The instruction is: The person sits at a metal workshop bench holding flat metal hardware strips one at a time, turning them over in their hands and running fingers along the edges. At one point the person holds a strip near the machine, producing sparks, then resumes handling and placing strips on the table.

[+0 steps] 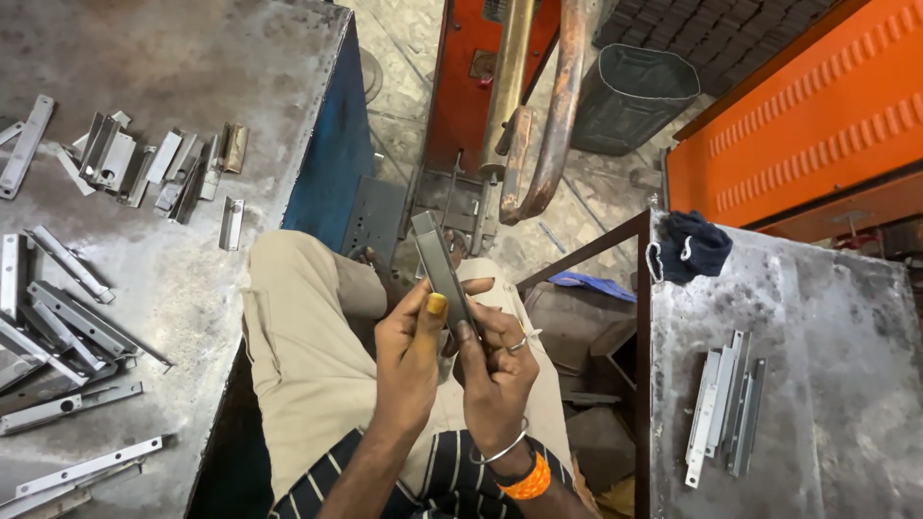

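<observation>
Both my hands hold one narrow grey metal channel piece (437, 258) upright over my lap. My left hand (409, 351) grips its lower part, thumb pressed on its face. My right hand (498, 360), wearing a ring and bangles, clasps the bottom end from the right. The piece's top points toward the orange machine's two copper arms (538, 125) ahead of me.
A grey metal table (173, 58) on my left carries several loose metal strips and brackets (159, 168). A second metal table (827, 317) on my right holds a small stack of strips (726, 404) and a dark cloth (692, 245). An orange cabinet (808, 125) and a dark bin (630, 96) stand beyond.
</observation>
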